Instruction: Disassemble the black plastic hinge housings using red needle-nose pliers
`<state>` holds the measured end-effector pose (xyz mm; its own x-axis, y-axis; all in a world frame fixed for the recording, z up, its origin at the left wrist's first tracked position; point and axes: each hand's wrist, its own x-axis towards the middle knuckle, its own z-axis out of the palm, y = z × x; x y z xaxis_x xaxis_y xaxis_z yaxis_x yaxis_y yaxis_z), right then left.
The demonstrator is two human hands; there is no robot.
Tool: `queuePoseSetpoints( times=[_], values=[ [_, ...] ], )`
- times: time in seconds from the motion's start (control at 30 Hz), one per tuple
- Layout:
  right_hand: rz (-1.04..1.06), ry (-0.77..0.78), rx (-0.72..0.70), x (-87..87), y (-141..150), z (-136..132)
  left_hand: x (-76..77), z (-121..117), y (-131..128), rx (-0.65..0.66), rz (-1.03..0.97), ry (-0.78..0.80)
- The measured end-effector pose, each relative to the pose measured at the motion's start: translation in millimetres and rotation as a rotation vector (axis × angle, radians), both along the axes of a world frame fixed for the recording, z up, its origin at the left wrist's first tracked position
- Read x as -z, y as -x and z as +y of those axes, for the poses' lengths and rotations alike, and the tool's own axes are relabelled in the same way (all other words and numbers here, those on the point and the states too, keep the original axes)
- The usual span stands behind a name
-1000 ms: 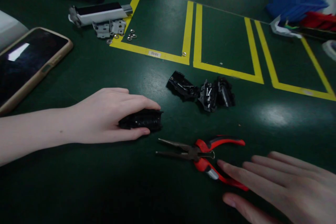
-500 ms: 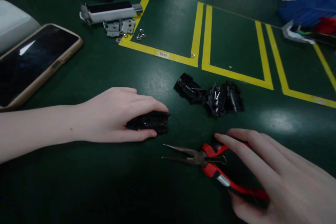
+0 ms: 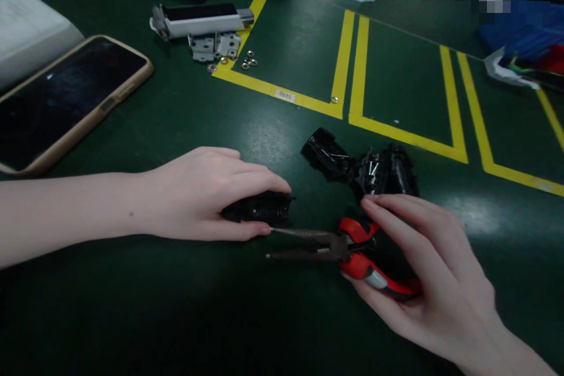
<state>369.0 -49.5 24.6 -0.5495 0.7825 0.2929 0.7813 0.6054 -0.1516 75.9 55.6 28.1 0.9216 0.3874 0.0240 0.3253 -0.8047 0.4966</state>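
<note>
My left hand (image 3: 215, 194) lies on the green table, its fingers and thumb closed around a black plastic housing part (image 3: 259, 207). In my right hand (image 3: 432, 270) are needle-nose pliers (image 3: 339, 247) with red and black handles. My thumb is at the lower handle and my fingers curve over the upper one. The pliers' jaws stand apart and point left; the upper tip meets my left thumb tip in the view. Just beyond my right fingers lie several similar black plastic parts (image 3: 328, 151), close together.
A phone (image 3: 70, 103) in a tan case lies at the left by a white object (image 3: 35, 35). Behind are a white-and-black device (image 3: 200, 20), metal brackets (image 3: 215, 46) and several small rings (image 3: 249, 61). Yellow tape (image 3: 405, 136) marks rectangles on the table (image 3: 176, 305).
My right hand has moved left and up with the pliers, bringing their jaws to my left thumb. The left hand keeps its hold on the black part; the whole view has shifted slightly.
</note>
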Motion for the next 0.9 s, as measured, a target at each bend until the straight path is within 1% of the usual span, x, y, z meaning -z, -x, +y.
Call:
queuePoseSetpoints(
  times=[0.07, 0.17, 0.33, 0.43, 0.57, 0.7, 0.77, 0.9],
  values=[
    [0.033, -0.009, 0.021, 2.7, 2.2, 1.6, 1.1, 1.0, 0.4, 0.041, -0.022, -0.003],
    [0.061, -0.018, 0.023, 1.5, 3.0, 1.4, 1.9, 1.6, 1.1, 0.079, -0.05, -0.009],
    [0.031, -0.068, 0.036, -3.1, 1.4, -4.0, 0.2, 1.3, 2.1, 0.091, -0.052, 0.006],
    [0.038, -0.083, 0.054, -1.3, 1.1, -5.2, 0.5, 1.2, 2.4, 0.092, -0.061, 0.004],
    [0.086, -0.136, 0.038, 1.0, 2.5, -4.7, 2.9, 0.9, 2.6, 0.093, -0.087, -0.009],
    [0.049, -0.117, 0.012, 0.7, 4.7, -3.6, 3.7, 0.6, 3.1, 0.093, -0.094, -0.023],
    [0.074, -0.122, 0.002, 1.6, 4.9, -2.9, 3.2, 0.8, 3.2, 0.098, -0.082, -0.021],
    [0.144, -0.089, 0.028, 3.0, 4.8, -2.9, 2.6, 0.2, 2.4, 0.095, -0.072, -0.028]
  ],
)
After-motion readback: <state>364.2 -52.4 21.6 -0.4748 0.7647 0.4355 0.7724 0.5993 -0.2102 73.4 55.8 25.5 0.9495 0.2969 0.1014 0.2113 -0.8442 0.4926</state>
